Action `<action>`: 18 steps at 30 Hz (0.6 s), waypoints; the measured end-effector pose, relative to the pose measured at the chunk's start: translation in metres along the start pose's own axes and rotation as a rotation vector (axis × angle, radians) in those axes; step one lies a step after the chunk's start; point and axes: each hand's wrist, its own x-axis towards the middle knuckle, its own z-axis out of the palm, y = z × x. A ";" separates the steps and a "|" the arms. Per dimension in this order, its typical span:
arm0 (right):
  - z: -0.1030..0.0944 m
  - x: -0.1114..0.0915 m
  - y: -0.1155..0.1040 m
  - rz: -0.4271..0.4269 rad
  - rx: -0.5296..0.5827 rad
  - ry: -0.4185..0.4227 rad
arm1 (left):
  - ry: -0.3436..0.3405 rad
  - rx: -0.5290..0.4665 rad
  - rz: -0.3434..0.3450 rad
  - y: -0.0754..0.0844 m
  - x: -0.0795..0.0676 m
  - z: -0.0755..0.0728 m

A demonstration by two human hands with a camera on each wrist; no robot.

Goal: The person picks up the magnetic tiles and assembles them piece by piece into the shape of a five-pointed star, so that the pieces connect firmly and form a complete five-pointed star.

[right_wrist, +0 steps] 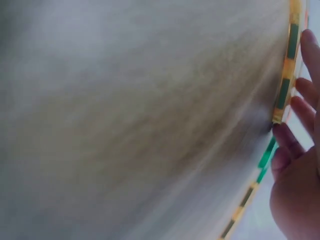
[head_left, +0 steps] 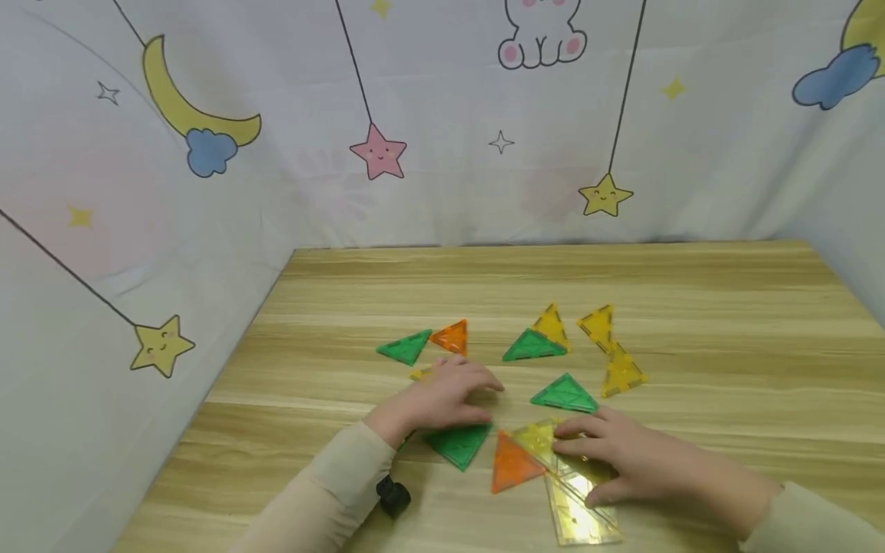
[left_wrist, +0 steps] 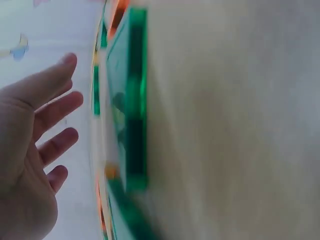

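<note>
My left hand hovers over several translucent magnetic tiles, its fingers loosely spread and holding nothing in the left wrist view. A green triangular tile lies beneath it, and a yellow tile is mostly hidden behind it. My right hand rests its fingers on a yellow tile at the front, thumb apart from the fingers. Under that hand lies a clear yellow rectangular tile, partly covered. An orange triangular tile touches the yellow one's left side. In the right wrist view, fingertips meet a yellow tile's edge.
Farther back lie a green triangle beside an orange triangle, a green one against a yellow one, and two yellow triangles touching. Another green triangle lies beyond the right hand. A printed cloth hangs behind the wooden table.
</note>
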 end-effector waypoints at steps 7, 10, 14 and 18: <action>0.000 -0.012 0.000 0.016 0.076 0.029 | 0.153 -0.067 -0.251 -0.041 -0.002 -0.015; -0.001 -0.015 0.000 0.012 0.088 0.035 | 0.163 -0.092 -0.298 -0.051 0.001 -0.018; -0.001 -0.016 -0.001 0.013 0.092 0.038 | 0.167 -0.110 -0.336 -0.060 0.006 -0.019; -0.001 -0.017 -0.001 0.034 0.118 0.029 | 0.181 -0.116 -0.366 -0.066 0.011 -0.019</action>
